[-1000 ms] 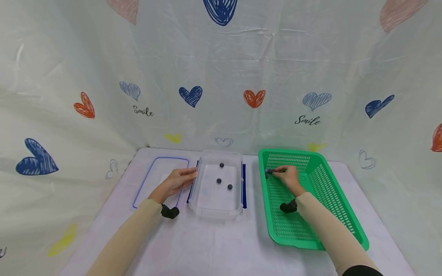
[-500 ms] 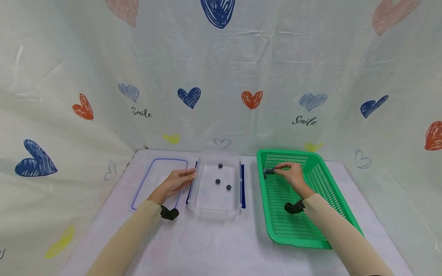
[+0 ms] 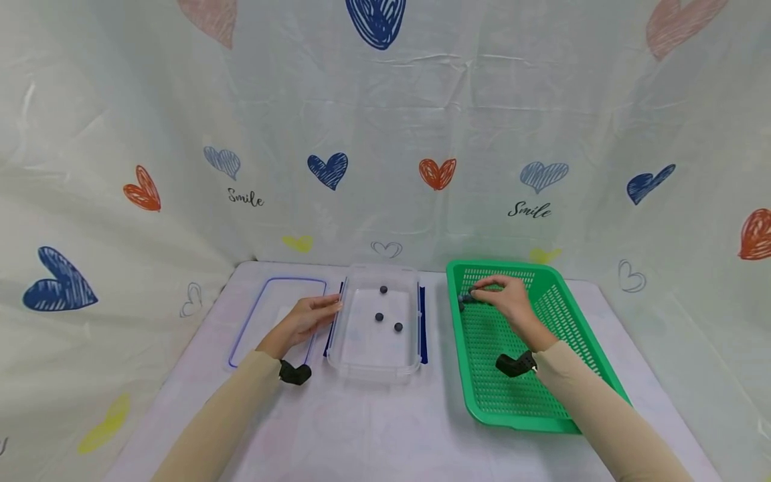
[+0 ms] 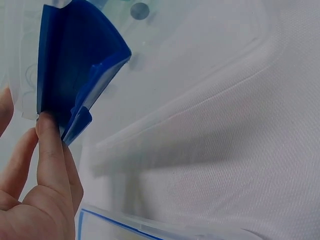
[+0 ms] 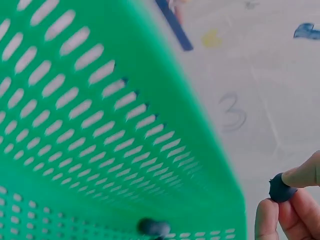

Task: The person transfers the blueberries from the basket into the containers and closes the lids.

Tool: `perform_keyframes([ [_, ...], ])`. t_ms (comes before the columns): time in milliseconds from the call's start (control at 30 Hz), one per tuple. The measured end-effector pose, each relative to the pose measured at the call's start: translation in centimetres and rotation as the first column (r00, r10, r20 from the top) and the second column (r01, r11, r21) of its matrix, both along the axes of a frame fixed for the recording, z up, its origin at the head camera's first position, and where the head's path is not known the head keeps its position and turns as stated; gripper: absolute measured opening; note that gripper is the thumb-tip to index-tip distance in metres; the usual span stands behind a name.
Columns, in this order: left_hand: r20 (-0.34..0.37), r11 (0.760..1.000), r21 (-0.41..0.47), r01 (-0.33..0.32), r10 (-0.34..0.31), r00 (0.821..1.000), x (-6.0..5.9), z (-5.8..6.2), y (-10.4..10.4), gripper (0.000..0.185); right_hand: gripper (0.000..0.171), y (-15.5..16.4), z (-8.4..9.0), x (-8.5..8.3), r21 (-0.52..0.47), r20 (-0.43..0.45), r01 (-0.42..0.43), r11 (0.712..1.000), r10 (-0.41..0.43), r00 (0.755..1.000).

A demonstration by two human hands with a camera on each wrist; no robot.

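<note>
My right hand [image 3: 508,298] pinches a blueberry [image 5: 282,187] between thumb and fingertips, over the far left part of the green basket [image 3: 470,395]. A few other blueberries [image 3: 462,301] lie by the basket's left wall, partly hidden by the fingers. My left hand [image 3: 304,321] rests against the left side of a clear plastic container [image 3: 373,371], its fingers nearly straight. In the left wrist view its fingertips touch the base of the hanging blue latch flap [image 4: 75,55]. Inside the container, three blueberries [image 3: 379,316] sit apart on the floor.
A clear lid [image 3: 274,301] with a blue seal lies flat left of the container, partly under my left forearm. Another blue latch flap [image 3: 424,325] sticks out on the container's right side. A white curtain with printed hearts [image 3: 328,171] hangs behind the table.
My right hand first draws slightly rightward, then moves a little back left among the blueberries by the basket wall. My left hand stays at the container, and the view shifts slightly.
</note>
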State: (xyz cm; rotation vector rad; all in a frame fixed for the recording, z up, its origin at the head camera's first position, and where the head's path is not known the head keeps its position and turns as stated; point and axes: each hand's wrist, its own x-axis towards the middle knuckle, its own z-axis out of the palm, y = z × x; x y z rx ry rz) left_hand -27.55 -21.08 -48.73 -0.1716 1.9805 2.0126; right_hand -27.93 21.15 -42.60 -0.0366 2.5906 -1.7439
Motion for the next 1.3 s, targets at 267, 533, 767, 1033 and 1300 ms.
perform_keyframes([
  [267,0.005,1.000,0.015,0.003,-0.003,1.000,0.1,0.0,0.0,0.055,0.028,-2.3,1.4,0.4,-0.076,-0.016,-0.071,0.995,0.070,0.997],
  [533,0.006,1.000,0.006,-0.004,0.004,1.000,0.0,-0.2,-0.1,0.054,0.023,-5.3,2.2,0.5,-0.062,-0.016,-0.126,0.990,0.125,0.992],
  [767,0.012,1.000,-0.002,-0.001,0.001,1.000,-0.1,-0.2,-0.1,0.055,0.022,-7.3,2.6,0.5,-0.098,-0.035,-0.185,0.978,0.183,0.983],
  [1033,0.008,1.000,0.015,-0.004,0.004,1.000,-0.1,-0.3,-0.2,0.054,0.018,-8.8,2.7,0.5,-0.092,-0.006,-0.195,0.976,0.196,0.981],
  [1300,0.012,1.000,0.008,-0.013,0.012,1.000,-0.2,-0.4,-0.2,0.054,0.022,-10.0,2.5,0.4,-0.124,0.017,-0.220,0.967,0.224,0.974],
])
